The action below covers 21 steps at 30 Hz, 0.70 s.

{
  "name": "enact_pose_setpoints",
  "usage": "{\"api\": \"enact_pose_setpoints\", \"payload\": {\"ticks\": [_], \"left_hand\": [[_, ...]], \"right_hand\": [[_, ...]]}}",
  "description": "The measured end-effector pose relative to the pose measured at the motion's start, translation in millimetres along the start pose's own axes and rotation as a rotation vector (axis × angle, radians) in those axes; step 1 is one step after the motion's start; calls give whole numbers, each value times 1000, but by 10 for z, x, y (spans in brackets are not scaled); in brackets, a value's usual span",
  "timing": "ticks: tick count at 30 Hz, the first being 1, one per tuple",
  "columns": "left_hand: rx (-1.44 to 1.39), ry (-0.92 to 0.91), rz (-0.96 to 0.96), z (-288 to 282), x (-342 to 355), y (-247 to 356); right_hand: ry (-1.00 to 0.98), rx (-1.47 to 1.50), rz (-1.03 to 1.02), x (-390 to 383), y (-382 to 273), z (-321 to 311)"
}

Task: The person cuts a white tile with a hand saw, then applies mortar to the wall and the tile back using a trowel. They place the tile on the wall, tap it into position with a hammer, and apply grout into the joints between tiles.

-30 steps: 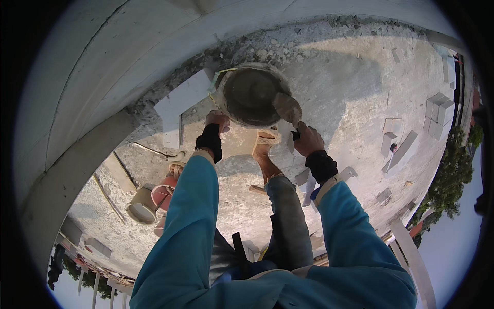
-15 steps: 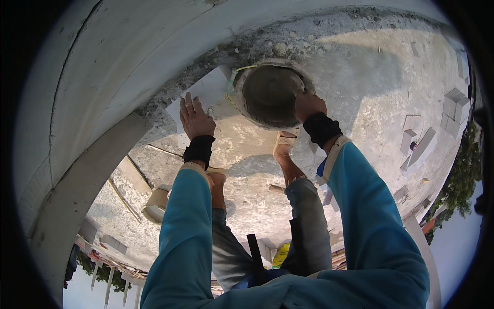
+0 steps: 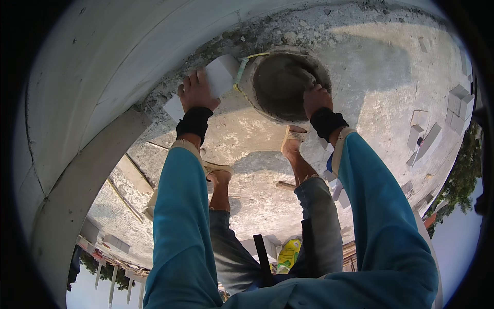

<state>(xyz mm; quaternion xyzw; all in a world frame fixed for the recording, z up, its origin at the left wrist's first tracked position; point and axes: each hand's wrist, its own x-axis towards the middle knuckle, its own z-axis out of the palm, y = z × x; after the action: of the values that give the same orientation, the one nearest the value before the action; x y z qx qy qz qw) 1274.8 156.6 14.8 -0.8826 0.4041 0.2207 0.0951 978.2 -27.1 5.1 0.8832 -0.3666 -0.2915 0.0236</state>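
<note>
Upper left of centre, my left hand's [image 3: 198, 92] fingers lay over the pale block [image 3: 222, 74], their grip unclear to me; my right hand's [image 3: 317, 101] fingers curled round the trowel [image 3: 310, 81] in the mortar tub [image 3: 290, 50], upper centre.

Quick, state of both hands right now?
Left hand: over the white block; gripping or not, cannot tell.
Right hand: closed on a tool in the mortar.

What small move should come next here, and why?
Probably lift the trowel with some mortar on it: the right hand has it down in the bucket, while the left hand is at the block.
</note>
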Motion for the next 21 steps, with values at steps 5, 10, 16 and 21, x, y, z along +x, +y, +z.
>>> {"api": "enact_pose_setpoints", "payload": {"ticks": [5,10,16,21], "left_hand": [[-420,119,-103,-17,-656,-671],[-930,147,-177,-49,-1470,-1079],[-1268,180,-168,-385,-2321,-967],[-795,114,-139,-798,-2683,-826]], "right_hand": [[-200,-25,-265,-83,-132,-64],[-418,192,-372,82,125,-156],[-305,807,-339,-118,704,-22],[-304,938,-212,-794,999,127]]}}
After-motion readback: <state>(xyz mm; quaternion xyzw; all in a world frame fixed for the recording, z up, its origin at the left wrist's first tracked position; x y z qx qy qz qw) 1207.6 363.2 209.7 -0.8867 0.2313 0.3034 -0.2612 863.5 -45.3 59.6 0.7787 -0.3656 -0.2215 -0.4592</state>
